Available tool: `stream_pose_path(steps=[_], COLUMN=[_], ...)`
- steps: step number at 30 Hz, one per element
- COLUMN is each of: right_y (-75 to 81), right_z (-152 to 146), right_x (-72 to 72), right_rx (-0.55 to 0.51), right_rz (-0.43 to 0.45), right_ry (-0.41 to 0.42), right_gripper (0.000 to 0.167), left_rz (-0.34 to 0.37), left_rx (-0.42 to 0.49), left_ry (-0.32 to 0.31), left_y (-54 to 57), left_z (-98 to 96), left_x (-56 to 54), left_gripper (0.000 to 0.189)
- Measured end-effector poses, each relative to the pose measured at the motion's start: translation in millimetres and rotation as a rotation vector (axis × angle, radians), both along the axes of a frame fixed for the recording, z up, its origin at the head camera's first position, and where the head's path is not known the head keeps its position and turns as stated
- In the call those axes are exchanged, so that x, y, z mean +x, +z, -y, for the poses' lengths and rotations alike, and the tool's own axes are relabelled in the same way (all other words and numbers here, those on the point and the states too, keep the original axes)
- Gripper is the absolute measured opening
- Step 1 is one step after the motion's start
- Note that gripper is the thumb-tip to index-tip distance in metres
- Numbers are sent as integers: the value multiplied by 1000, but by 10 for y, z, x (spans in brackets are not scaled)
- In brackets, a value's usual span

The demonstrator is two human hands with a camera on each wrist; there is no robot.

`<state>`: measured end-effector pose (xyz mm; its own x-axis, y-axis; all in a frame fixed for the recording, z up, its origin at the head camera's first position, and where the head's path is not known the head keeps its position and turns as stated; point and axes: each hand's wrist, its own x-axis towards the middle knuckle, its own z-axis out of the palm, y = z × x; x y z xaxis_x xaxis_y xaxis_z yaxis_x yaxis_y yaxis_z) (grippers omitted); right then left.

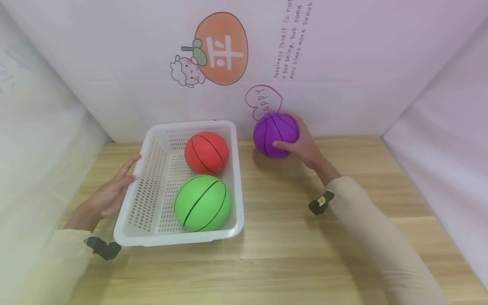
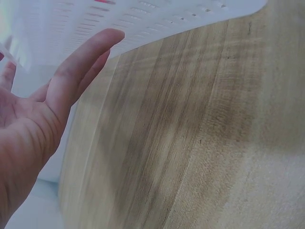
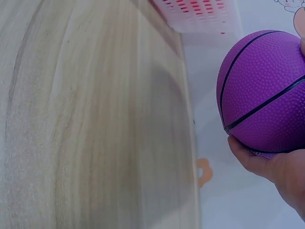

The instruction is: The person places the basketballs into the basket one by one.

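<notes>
A purple toy basketball (image 1: pixel 271 134) is held in my right hand (image 1: pixel 305 146), thumb on its near side and fingers round its far right side. In the right wrist view the purple ball (image 3: pixel 262 90) appears raised off the table, its shadow falling apart from it. My left hand (image 1: pixel 112 192) rests at the left side of a white perforated plastic basket (image 1: pixel 238 190), fingers extended against it. Inside the basket lie a red ball (image 1: pixel 206 152) at the back and a green ball (image 1: pixel 203 203) in front, both towards the right wall.
Both hands are above a wood-grain table (image 1: pixel 274 254). A white printed cloth (image 1: pixel 343 63) hangs behind its back edge, with more white cloth (image 1: pixel 450 127) at the right and left sides. The basket stands left of the purple ball.
</notes>
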<state>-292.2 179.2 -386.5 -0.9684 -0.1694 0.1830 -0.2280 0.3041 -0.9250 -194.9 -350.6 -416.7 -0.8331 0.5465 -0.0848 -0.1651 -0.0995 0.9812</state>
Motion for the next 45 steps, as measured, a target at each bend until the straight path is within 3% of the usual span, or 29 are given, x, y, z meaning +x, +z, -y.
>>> stream_pose_path(steps=[6, 15, 27, 45], right_y=[197, 166, 333, 581], right_z=[59, 97, 271, 744], right_x=[155, 69, 116, 209], right_rx=[-15, -9, -6, 4], right_rz=[41, 0, -32, -98], right_ry=[26, 57, 122, 239], right_gripper=[95, 95, 93, 94], left_rz=[4, 11, 21, 10], left_rx=[-7, -27, 18, -7], left_ry=[-5, 3, -7, 14], left_y=[7, 4, -3, -36], left_z=[1, 3, 25, 10], left_x=[-13, -6, -24, -40], left_gripper=[60, 60, 61, 60])
